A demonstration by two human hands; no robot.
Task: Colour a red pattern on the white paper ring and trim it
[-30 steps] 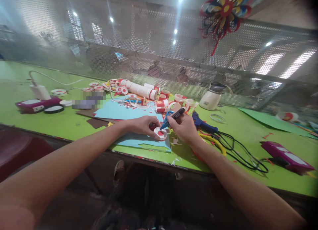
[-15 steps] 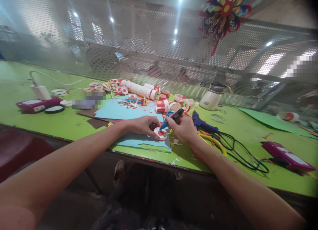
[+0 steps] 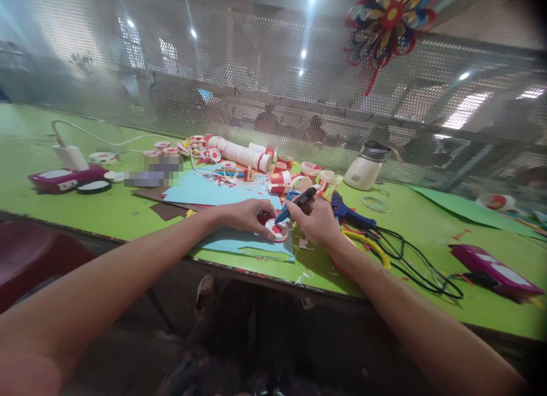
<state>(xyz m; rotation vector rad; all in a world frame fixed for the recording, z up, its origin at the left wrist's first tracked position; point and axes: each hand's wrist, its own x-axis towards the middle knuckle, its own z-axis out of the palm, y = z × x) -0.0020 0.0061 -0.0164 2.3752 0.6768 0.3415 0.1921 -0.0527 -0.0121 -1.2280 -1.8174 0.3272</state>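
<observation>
My left hand (image 3: 255, 216) is closed with fingertips and thumb on the rim of a small round paper cup base (image 3: 278, 231), white with a red pattern in its middle. It sits low over a light blue sheet (image 3: 256, 248) at the table's front edge. In my right hand (image 3: 318, 219) is a blue-and-black pen-shaped tool (image 3: 304, 198), its blue pointed end slanting down to the cup base. Whether the tip touches the surface cannot be made out. A dark red object between my left thumb and fingers is mostly hidden.
Cut paper cups (image 3: 280, 181), a long stack of white cups (image 3: 239, 152) and scraps lie behind my hands. A blue glue gun (image 3: 352, 213), yellow-handled scissors (image 3: 370, 245) and black cable lie right. A cream jug (image 3: 363, 171) stands behind; purple boxes (image 3: 491, 268) lie at the sides.
The view has shifted very slightly. Both hands, the cup base and the pen-shaped tool keep nearly the same places and grips.
</observation>
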